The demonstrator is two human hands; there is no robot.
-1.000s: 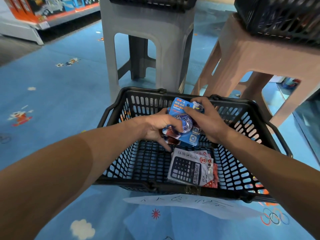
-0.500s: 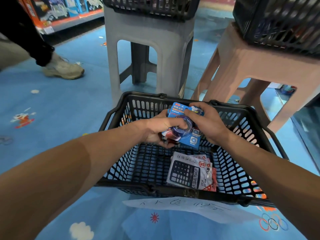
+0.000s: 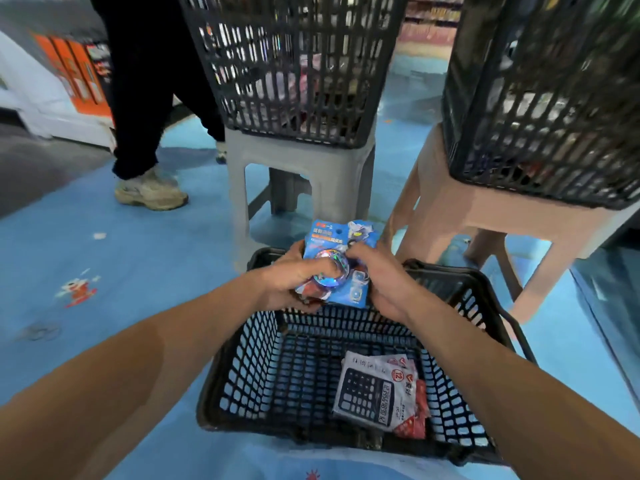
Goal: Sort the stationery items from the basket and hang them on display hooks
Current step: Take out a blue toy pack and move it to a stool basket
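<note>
left hand (image 3: 294, 282) and right hand (image 3: 381, 287) gripping blue blister pack (image 3: 341, 237) over basket (image 3: 249, 368), calculator pack (image 3: 370, 393) inside, grey stool (image 3: 325, 168), pink stool (image 3: 485, 213) ahead

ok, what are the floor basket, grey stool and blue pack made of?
Floor basket: likely moulded plastic, matte black; one-piece lattice walls.
Grey stool: likely moulded plastic, dull; seat and legs one piece.
Blue pack: seemingly printed card with clear glossy blister; rainbow glare on the dome.
</note>
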